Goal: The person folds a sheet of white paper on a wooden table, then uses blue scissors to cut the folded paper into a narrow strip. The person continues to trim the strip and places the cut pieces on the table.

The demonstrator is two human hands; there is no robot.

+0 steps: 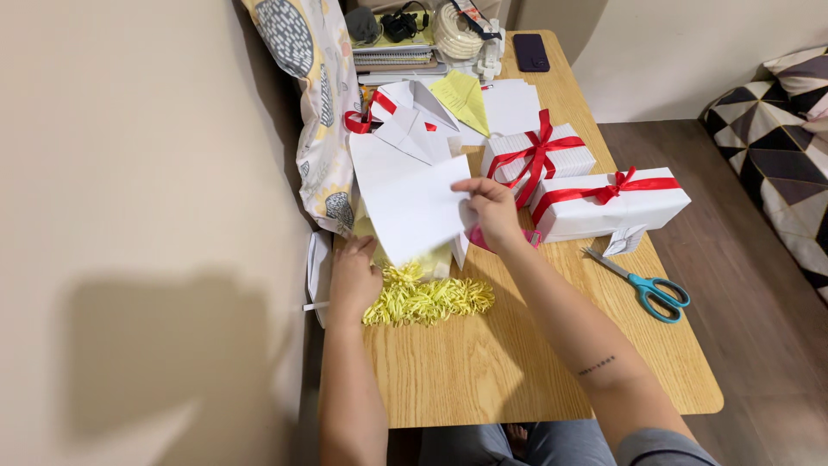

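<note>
Pinching w/ our right hand (493, 211): thumb and fingers pressed on the right edge of a white paper sheet (412, 203), held up off the tabletop (483, 362) at frame centre. Our left hand (354, 274) sits lower left of centre, fingers curled down at the sheet's bottom corner, against a clump of yellow shredded paper (427, 299); whether that grip closes on anything we can't tell.

Head view, only one we have: two white gift boxes w/ red ribbon, the striped box (539, 155) and the longer box (608, 203), lie right of centre, both wrapped and tied, so that part looks done. Something pink (476, 239) peeks under the right hand, partly hidden. Sheet is still loose and flat, not around anything yet. Teal scissors (647, 289) lie lower right. More white paper (509, 103) and a yellow-green folded sheet (464, 97) sit at upper centre.
</note>
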